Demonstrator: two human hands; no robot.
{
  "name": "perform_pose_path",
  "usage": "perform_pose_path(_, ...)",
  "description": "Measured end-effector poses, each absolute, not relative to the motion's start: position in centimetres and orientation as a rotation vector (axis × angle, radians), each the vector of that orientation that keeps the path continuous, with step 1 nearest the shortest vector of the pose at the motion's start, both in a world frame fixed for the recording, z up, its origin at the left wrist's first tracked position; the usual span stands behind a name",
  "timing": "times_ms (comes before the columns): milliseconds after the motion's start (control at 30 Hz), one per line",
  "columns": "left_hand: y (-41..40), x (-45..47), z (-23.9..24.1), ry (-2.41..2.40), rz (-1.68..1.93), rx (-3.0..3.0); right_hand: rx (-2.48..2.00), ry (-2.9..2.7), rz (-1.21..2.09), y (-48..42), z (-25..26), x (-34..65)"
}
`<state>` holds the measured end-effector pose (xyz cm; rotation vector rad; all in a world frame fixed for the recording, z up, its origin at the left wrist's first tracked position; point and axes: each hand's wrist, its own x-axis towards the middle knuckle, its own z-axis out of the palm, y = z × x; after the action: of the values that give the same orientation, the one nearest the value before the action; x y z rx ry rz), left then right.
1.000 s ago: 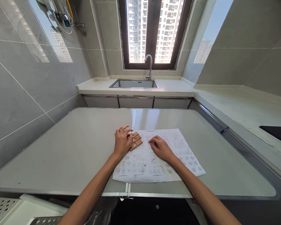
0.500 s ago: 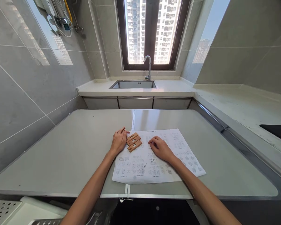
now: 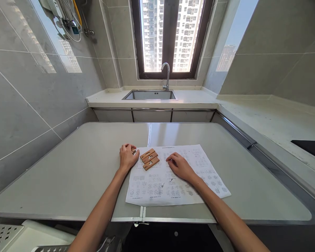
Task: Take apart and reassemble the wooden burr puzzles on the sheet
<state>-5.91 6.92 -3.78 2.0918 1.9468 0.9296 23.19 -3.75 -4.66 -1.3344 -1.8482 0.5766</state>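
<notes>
key relation, going by the printed sheet: three wooden pieces lie on its far-left part, just right of the left hand. they sit flat, long sides together, slightly staggered, with cut-outs in them. long axes run on a slant, near-left end to far-right end, so the near-left ends point roughly at the left wrist side. left hand is clearly the nearer one, just beside them, no contact that i can see from here.

left hand is on the tabletop, off the sheet's far-left corner, thumb about at the edge. its fingers are curled, and a bit of wood shows by thumb and index; can't tell if it's gripped or only covered. right hand rests on the sheet, right of its middle, fingers loosely bent inward, nothing seen in them; inside of the palm is hidden, so can't tell.

versus a second ago: left hand was over the left ends of the pieces, on the sheet; now it's shifted left, off the sheet, and all three pieces show in full. right hand and sheet look about the same.
</notes>
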Motion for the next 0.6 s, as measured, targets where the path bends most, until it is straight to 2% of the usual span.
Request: perform_pose_path(600,6.98,-6.24,-3.58,1.946,0.890,2.128,-1.337,-1.844,0.603,-3.85,-4.49,23.22)
